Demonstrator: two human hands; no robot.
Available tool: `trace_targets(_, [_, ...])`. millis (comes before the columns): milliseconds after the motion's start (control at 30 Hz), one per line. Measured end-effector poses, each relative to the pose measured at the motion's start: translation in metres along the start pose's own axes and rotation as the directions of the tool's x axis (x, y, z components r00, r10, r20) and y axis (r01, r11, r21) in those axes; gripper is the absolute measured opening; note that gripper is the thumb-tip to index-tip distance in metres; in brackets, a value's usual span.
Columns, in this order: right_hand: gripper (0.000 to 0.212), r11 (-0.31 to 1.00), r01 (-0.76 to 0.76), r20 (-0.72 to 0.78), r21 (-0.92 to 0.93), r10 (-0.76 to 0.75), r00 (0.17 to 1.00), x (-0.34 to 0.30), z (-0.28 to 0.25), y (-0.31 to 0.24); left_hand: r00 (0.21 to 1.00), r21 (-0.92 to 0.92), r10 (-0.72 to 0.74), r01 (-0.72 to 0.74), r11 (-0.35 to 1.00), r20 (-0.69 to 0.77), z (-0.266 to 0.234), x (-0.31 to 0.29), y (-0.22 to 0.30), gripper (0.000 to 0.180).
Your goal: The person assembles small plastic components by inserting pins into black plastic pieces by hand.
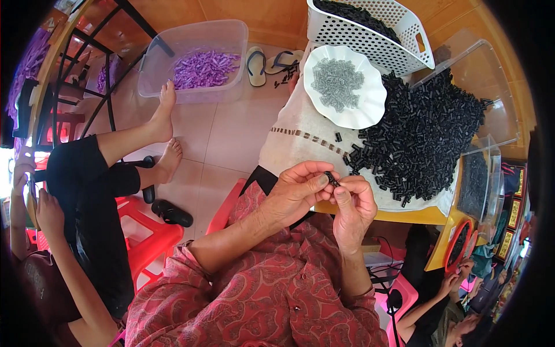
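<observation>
My left hand (302, 189) and my right hand (354, 207) meet above my lap, just off the table's near edge. Between their thumbs and fingertips they pinch a small black cylindrical piece (331, 178); part of it is hidden by the fingers. Just beyond, a large heap of similar black pieces (416, 139) spreads over a pale cloth (295, 151) on the table. A couple of loose ones lie apart at the heap's left edge. To the heap's upper left stands a white scalloped dish (374, 107) holding small clear pieces (337, 84).
A white perforated basket (364, 43) of black pieces stands at the back, with clear bins (509, 115) on the right. On the floor are a clear tub (202, 34) of purple pieces, flip-flops (255, 66) and a red stool (147, 231). People sit at left and lower right.
</observation>
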State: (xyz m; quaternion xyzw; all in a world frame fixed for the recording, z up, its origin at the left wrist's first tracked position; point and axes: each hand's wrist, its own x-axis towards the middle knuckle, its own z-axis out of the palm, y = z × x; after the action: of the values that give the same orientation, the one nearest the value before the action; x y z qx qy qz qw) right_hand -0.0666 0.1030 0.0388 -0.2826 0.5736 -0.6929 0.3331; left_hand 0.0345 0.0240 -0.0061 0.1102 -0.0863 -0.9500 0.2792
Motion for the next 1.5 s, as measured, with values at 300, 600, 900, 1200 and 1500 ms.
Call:
trace_targets(300, [0.008,0.998,0.036,0.025,-0.056,-0.035,0.999,-0.002,-0.004,0.000,1.000,0.060,0.027,-0.027,0.998,-0.005,0.005,-0.001,0.001,0.023])
trace_targets(600, [0.011,0.954,0.138,0.048,-0.264,-0.130,0.990,-0.003,-0.005,0.002,0.998,0.167,0.058,-0.055,0.984,-0.010,0.003,-0.001,0.001,0.022])
trace_targets(900, [0.013,0.826,0.314,0.130,-0.468,-0.287,0.949,-0.002,-0.008,0.002,0.996,0.367,0.091,-0.082,0.927,-0.008,0.001,-0.002,0.002,0.019])
trace_targets(1200, [0.017,0.925,0.200,0.072,-0.323,-0.187,0.980,-0.001,-0.010,0.005,0.997,0.276,0.080,-0.073,0.958,-0.013,0.001,-0.002,-0.002,0.019])
trace_targets(1500, [0.017,0.972,0.137,0.087,-0.190,-0.122,0.989,0.003,-0.014,0.004,0.999,0.233,0.034,-0.036,0.972,0.013,-0.001,-0.002,-0.002,0.022])
